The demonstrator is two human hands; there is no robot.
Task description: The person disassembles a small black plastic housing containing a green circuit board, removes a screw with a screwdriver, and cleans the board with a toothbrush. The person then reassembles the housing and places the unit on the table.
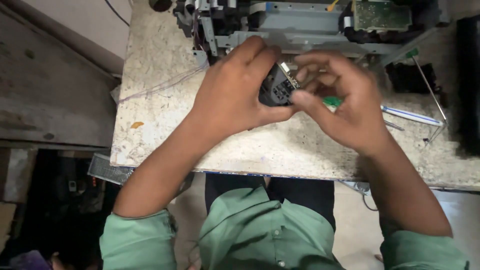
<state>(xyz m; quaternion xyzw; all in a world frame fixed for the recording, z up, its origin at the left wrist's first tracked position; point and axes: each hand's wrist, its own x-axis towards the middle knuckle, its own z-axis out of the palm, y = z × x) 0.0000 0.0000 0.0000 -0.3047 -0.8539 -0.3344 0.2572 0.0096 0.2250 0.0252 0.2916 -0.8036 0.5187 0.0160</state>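
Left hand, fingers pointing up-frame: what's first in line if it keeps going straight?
Probably the opened grey machine chassis at the table's far edge, just past the left hand and its small black part; depth is unclear.

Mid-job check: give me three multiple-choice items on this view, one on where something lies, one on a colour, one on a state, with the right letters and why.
1. Where does the stripped machine chassis lie?
A. At the table's far edge, beyond the hands
B. On the floor
C. On the person's lap

2. What colour are the person's sleeves?
A. Red
B. Green
C. White

3. How is the small black part held?
A. Lying loose on the table
B. Pinched in one hand only
C. Gripped between both hands above the table

Answers: 1 A, it sits at the top of the view past the fingers. 2 B, both cuffs show green. 3 C, the left hand and right hand both close on it.
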